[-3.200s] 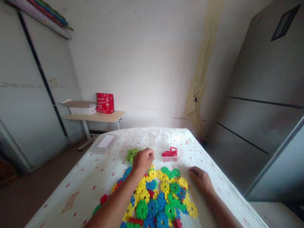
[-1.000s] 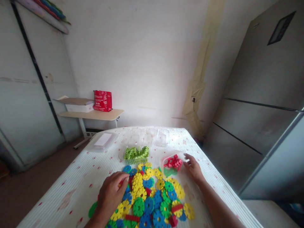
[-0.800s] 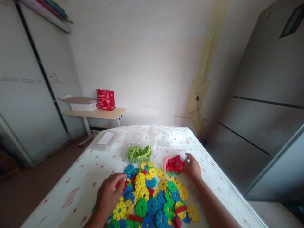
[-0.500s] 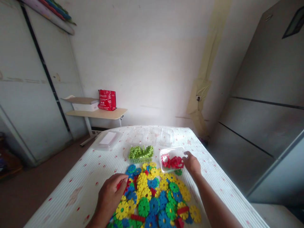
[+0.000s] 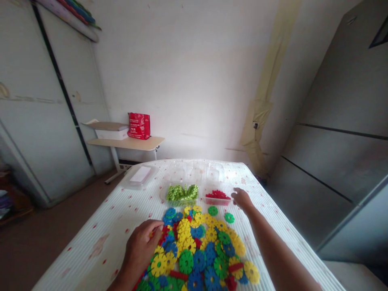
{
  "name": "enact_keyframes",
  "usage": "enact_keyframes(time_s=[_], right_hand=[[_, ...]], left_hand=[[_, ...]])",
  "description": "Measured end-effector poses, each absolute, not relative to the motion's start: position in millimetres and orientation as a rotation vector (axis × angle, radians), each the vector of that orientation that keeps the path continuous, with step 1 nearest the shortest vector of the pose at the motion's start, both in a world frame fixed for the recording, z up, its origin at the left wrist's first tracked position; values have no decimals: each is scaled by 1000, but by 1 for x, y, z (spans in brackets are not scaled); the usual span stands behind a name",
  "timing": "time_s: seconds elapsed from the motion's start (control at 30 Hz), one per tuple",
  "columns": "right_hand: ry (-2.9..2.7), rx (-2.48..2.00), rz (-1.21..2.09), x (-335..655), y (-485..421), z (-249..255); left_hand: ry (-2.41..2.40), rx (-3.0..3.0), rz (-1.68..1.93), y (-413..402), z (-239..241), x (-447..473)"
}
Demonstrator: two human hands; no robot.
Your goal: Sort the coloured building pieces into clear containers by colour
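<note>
My left hand (image 5: 142, 244) is at the left edge of the pile, thumb and forefinger curled round red toothed pieces (image 5: 164, 234); the fingers partly hide them. My right hand (image 5: 243, 199) is closed at the right edge of a clear plastic box (image 5: 218, 202) that lies flat on the table. Inside that box are several red plastic pieces (image 5: 217, 195). To its left, another clear box (image 5: 182, 203) holds light green pieces (image 5: 177, 192). Between my arms spreads a heap of notched plastic discs (image 5: 198, 260) in yellow, blue, green and red.
A clear lid with a white label (image 5: 141, 174) lies at the table's back left. Other clear plastic (image 5: 194, 169) sits at the far edge. Two green discs (image 5: 229, 218) lie apart near my right forearm. A side table (image 5: 130, 143) with a red bag (image 5: 139, 126) stands behind.
The box of red pieces has gone from tilted to flat and slightly back, with my right hand at its edge. A green disc in front of it now shows. My left hand has hardly moved.
</note>
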State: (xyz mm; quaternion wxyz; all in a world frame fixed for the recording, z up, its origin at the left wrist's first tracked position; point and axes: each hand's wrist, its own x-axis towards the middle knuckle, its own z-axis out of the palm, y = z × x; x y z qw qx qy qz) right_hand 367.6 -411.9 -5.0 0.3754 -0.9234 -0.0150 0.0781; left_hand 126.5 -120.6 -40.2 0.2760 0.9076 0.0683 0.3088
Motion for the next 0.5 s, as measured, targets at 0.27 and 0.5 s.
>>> enact_keyframes(time_s=[0.27, 0.5], right_hand=[[-174, -2104, 9, 335, -448, -24], [-159, -2087, -140, 310, -490, -42]], left_hand=[[60, 2501, 671, -150, -3, 117], [-472, 2560, 249, -274, 20, 124]])
